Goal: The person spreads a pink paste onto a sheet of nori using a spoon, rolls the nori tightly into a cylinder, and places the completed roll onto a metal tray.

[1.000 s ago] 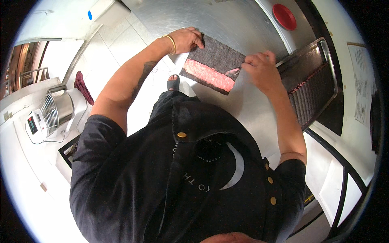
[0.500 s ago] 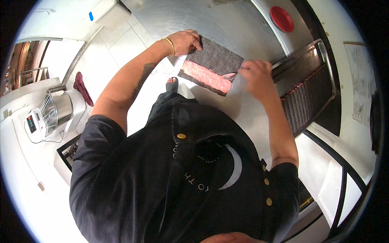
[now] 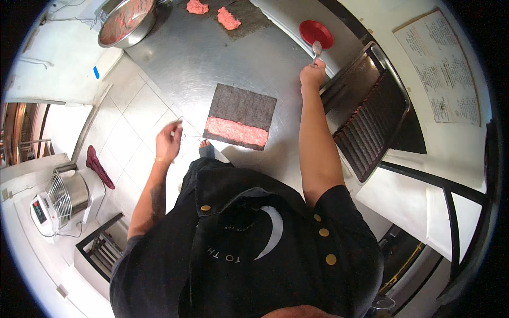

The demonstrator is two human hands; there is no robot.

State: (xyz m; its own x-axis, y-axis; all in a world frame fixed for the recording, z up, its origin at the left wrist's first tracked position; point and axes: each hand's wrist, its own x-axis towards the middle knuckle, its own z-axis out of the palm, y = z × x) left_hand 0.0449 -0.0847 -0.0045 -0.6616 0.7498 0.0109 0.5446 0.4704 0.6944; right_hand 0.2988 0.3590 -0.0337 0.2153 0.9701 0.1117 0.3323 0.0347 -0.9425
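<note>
A dark square sheet (image 3: 241, 103) lies on the steel table (image 3: 185, 69), a band of pink paste (image 3: 236, 130) spread across its near half. My right hand (image 3: 313, 75) grips a smeared spoon (image 3: 317, 49) over the front rim of a red dish (image 3: 310, 29) at the upper right. My left hand (image 3: 168, 139) is off to the left of the sheet, clear of it, its fingers curled and slightly blurred; I cannot make out whether anything is in them.
Upper left is a steel bowl (image 3: 110, 38) smeared pink; two pink mounds (image 3: 229, 20) on dark sheets lie behind. A metal tray (image 3: 403, 114) of dark strips stands right, beside a black frame (image 3: 448, 217). A mixer (image 3: 72, 195) and maroon cloth (image 3: 98, 167) are lower left.
Both hands have left the sheet: the left went down and leftward, the right upward to the red dish with the spoon. The view has shifted, bringing the bowl and pink mounds into sight.
</note>
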